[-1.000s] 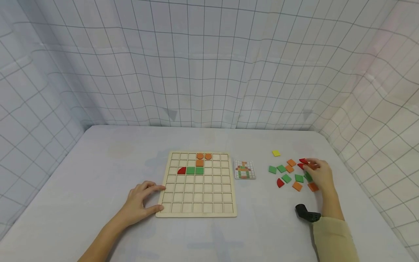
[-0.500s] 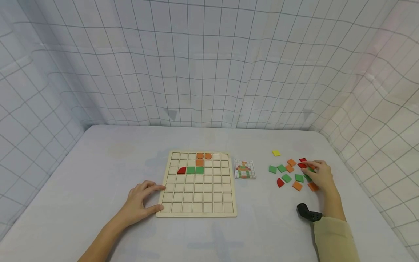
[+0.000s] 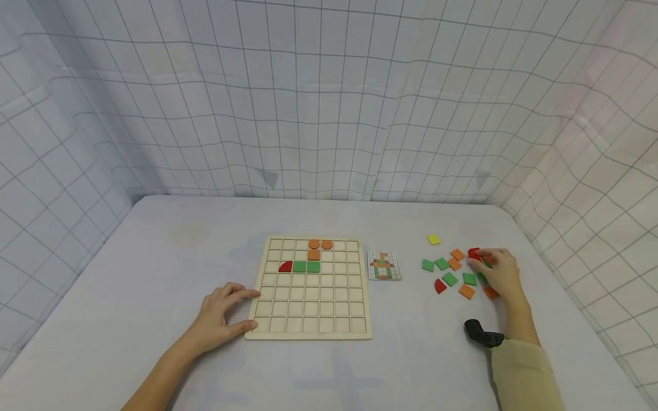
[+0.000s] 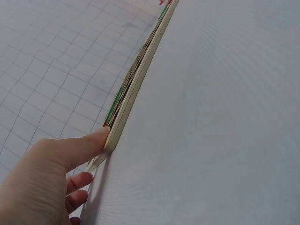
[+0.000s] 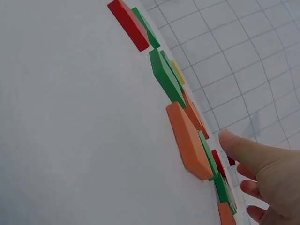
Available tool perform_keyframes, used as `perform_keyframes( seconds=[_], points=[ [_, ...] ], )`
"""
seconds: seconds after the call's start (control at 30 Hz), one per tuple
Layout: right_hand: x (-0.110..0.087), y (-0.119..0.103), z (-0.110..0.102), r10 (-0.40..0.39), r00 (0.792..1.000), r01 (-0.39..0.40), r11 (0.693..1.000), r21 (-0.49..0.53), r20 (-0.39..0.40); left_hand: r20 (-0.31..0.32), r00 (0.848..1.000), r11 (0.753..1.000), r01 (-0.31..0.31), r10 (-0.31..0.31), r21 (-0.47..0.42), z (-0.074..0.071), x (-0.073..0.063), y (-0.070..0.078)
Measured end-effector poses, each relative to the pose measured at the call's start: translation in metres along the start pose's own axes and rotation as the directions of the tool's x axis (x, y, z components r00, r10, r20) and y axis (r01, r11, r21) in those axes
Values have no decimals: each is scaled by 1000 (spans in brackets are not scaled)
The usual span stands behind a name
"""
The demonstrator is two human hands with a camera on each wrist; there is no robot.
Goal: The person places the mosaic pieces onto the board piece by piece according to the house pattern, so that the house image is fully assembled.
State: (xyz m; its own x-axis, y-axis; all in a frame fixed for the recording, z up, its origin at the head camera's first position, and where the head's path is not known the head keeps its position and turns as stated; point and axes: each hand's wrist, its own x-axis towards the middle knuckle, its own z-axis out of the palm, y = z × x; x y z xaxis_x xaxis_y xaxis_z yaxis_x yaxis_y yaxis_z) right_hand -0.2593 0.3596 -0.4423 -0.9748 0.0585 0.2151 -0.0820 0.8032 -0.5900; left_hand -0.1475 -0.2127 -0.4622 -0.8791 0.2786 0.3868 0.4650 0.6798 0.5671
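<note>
My left hand (image 3: 220, 319) rests beside the pale wooden grid board (image 3: 311, 325), thumb at its near left corner and index finger on its left edge. In the left wrist view the thumb touches the board's edge. A red quarter circle (image 3: 285, 267), two green squares (image 3: 305, 267), an orange square (image 3: 313, 255) and two orange discs (image 3: 327, 245) sit in its cells. At the right, my right hand (image 3: 500, 273) is over loose tiles. Its thumb and index finger are at red pieces (image 3: 473, 253), partly covered by the hand; in the right wrist view thumb and fingertips stand apart.
A small pattern card (image 3: 384, 266) lies just right of the board. Loose green, orange and red tiles (image 3: 450, 279) spread around the right hand, with a yellow square (image 3: 434, 240) behind them. A black device (image 3: 483, 335) is at the right wrist. A grid-lined curtain (image 3: 329, 114) hangs behind.
The right hand has shifted slightly left and farther back. The two red pieces near its fingers now look closer together, one partly hidden. The left hand and the board have stayed put.
</note>
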Motion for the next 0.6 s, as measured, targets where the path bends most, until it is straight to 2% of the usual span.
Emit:
perform_keyframes(
  seconds=[0.23,0.43,0.6],
  points=[
    [3,-28,6,-80,994,85,994,74,-69,1,1000,1000,4,-4,2,1,0,-2],
    [6,-56,15,-64,997,69,983,171,-31,-2,1000,1000,-4,4,6,0,0,-1],
    [7,-79,25,-126,992,125,980,153,-3,-8,1000,1000,-11,11,7,0,0,0]
  ],
)
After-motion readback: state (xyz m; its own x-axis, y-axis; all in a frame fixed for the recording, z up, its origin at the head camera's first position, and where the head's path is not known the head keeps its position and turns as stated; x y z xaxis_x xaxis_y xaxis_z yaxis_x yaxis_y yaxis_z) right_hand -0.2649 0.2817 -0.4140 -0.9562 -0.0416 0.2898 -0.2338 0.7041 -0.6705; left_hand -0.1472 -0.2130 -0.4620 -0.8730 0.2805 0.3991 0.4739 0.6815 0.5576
